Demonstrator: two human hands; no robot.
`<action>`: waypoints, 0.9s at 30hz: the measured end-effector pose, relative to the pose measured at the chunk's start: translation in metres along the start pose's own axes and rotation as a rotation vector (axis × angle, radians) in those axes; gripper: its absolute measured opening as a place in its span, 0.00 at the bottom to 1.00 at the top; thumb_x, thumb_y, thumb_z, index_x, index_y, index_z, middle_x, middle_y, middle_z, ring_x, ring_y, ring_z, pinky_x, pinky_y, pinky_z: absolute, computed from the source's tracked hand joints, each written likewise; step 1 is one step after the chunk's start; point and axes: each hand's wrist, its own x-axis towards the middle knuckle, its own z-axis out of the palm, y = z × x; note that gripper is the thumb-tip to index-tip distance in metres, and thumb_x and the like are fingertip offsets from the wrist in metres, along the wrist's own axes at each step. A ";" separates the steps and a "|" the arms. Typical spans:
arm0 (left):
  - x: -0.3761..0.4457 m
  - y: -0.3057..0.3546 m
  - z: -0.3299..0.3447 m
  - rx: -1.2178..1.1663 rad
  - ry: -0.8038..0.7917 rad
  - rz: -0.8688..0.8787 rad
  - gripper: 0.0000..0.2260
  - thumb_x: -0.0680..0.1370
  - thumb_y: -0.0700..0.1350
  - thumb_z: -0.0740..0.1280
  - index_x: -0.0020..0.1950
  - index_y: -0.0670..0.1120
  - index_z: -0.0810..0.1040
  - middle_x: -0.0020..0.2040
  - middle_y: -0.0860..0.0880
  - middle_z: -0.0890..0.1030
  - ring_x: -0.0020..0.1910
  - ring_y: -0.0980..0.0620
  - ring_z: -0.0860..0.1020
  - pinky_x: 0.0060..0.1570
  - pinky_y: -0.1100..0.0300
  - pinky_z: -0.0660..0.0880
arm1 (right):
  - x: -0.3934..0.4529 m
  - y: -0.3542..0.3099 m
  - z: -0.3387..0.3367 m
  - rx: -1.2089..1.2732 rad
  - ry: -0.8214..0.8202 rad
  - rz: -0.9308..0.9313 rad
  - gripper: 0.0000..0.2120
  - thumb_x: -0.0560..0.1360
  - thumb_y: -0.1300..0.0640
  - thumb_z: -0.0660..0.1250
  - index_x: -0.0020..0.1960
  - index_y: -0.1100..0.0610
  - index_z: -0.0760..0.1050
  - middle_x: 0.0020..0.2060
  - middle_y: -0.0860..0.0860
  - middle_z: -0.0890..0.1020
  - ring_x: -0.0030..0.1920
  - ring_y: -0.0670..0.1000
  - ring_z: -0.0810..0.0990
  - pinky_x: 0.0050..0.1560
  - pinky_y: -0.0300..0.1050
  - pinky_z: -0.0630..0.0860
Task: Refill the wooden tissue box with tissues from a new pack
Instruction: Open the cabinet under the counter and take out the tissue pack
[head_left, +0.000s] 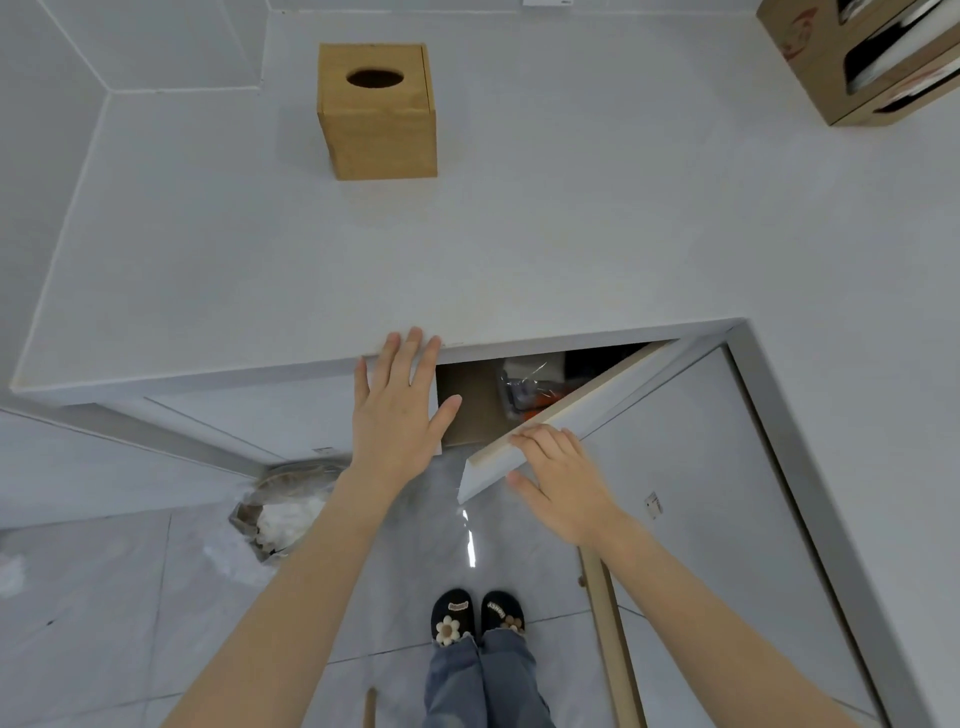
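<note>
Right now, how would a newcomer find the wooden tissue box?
Look at the white countertop. Far back, left of centre, stands the wooden tissue box, a cube. Unlike the cardboard box at the right corner, it has one oval hole on top.

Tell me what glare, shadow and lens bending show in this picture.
Head view: a bright glare streak on the floor tiles; the cabinet interior is dark behind the open door; wide-angle bending curves the counter edges; focus mostly sharp.

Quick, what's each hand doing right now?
Left hand: open, fingers straight, flat against the counter edge.
Right hand: fingers curled over the cabinet door top edge, gripping it.
</note>
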 end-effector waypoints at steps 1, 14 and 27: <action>0.000 0.000 0.000 0.009 -0.002 0.002 0.28 0.78 0.56 0.57 0.74 0.48 0.54 0.76 0.46 0.57 0.75 0.45 0.53 0.72 0.42 0.50 | -0.005 0.001 -0.001 0.005 0.001 0.005 0.20 0.77 0.46 0.53 0.67 0.52 0.65 0.65 0.48 0.71 0.67 0.48 0.66 0.74 0.49 0.57; -0.001 0.008 -0.002 -0.049 0.016 -0.050 0.26 0.78 0.53 0.58 0.74 0.47 0.57 0.76 0.46 0.58 0.75 0.44 0.52 0.71 0.39 0.49 | -0.076 0.013 -0.013 0.087 -0.039 0.061 0.19 0.80 0.50 0.51 0.68 0.56 0.66 0.67 0.50 0.69 0.72 0.47 0.59 0.75 0.43 0.47; -0.004 0.053 0.012 -0.021 0.012 0.042 0.29 0.76 0.49 0.63 0.74 0.45 0.56 0.76 0.43 0.58 0.75 0.43 0.55 0.71 0.38 0.50 | -0.095 0.038 -0.016 0.361 0.219 0.359 0.12 0.79 0.63 0.57 0.51 0.64 0.78 0.48 0.56 0.78 0.52 0.52 0.74 0.57 0.28 0.62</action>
